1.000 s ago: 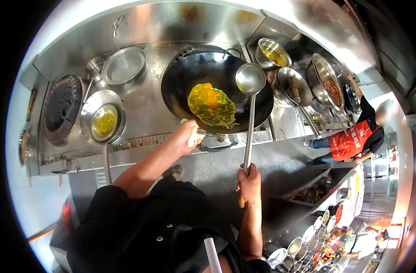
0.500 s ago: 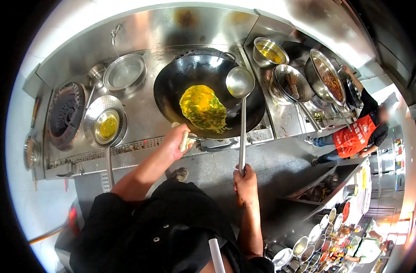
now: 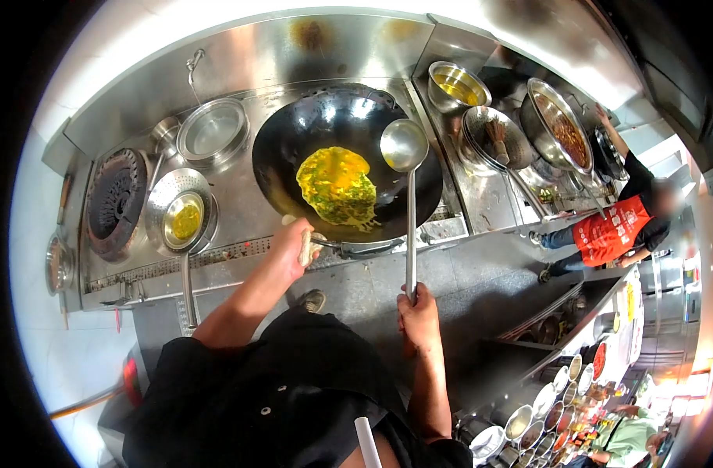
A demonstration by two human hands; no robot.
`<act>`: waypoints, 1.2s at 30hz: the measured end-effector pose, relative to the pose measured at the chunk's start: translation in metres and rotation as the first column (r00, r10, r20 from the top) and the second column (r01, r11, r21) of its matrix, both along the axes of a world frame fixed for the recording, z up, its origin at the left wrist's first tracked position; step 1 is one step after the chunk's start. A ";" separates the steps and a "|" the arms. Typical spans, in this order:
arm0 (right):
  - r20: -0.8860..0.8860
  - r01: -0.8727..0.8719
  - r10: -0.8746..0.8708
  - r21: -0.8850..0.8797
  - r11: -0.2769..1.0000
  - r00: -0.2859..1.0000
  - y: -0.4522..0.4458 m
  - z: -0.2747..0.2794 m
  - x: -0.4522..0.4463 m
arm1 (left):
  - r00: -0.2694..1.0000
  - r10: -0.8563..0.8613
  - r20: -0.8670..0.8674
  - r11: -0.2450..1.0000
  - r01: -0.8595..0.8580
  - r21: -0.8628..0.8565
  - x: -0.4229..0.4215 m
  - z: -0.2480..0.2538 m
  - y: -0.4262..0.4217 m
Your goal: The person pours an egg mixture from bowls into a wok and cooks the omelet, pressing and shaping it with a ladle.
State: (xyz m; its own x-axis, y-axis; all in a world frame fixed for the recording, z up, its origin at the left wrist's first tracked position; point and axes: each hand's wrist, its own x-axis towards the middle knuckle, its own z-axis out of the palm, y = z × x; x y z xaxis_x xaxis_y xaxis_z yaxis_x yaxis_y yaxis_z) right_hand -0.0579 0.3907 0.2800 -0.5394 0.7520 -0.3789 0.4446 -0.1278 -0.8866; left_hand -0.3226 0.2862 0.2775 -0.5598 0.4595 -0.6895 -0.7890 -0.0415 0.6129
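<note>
A large black wok [image 3: 282,148] sits on the stove in front of me. In it lies a yellow egg omelette [image 3: 337,187] with green flecks and a ragged lower edge. My left hand [image 3: 288,251] is closed around the wok's near handle, with a folded pale cloth [image 3: 306,246] in the grip. My right hand [image 3: 419,318] holds the long handle of a steel ladle [image 3: 405,146] low down. The ladle's bowl hangs over the wok's right side, apart from the egg.
To the left are a strainer over a bowl of yellow liquid [image 3: 186,222], a water basin [image 3: 213,131] and a bare burner [image 3: 116,204]. On the right stand an oil bowl [image 3: 459,86] and a large food bowl [image 3: 559,125]. A co-worker in a red apron [image 3: 612,232] stands beyond.
The wok, with the omelette in it and my left hand on it, has shifted slightly left. The ladle has moved a little left too. Both grips are the same.
</note>
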 end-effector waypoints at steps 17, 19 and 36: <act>0.106 -0.054 0.051 0.030 0.998 0.993 0.013 -0.018 0.012 | 0.982 0.072 -0.172 0.997 -0.065 0.043 0.015 -0.024 0.001; 0.126 -0.052 0.050 0.012 0.999 0.991 0.012 -0.011 0.012 | 0.975 0.089 -0.202 0.996 -0.082 0.046 0.017 -0.025 0.003; 0.181 -0.089 0.084 0.017 0.996 0.980 0.024 -0.026 0.006 | 0.924 0.188 -0.332 0.980 -0.155 0.124 0.018 -0.060 0.019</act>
State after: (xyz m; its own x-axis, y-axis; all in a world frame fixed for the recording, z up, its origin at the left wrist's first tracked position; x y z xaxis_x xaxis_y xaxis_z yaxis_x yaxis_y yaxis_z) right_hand -0.0517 0.4150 0.2543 -0.5274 0.7157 -0.4578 0.6058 -0.0610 -0.7933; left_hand -0.3050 0.3051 0.2176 -0.8290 0.3884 -0.4023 -0.5095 -0.2281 0.8297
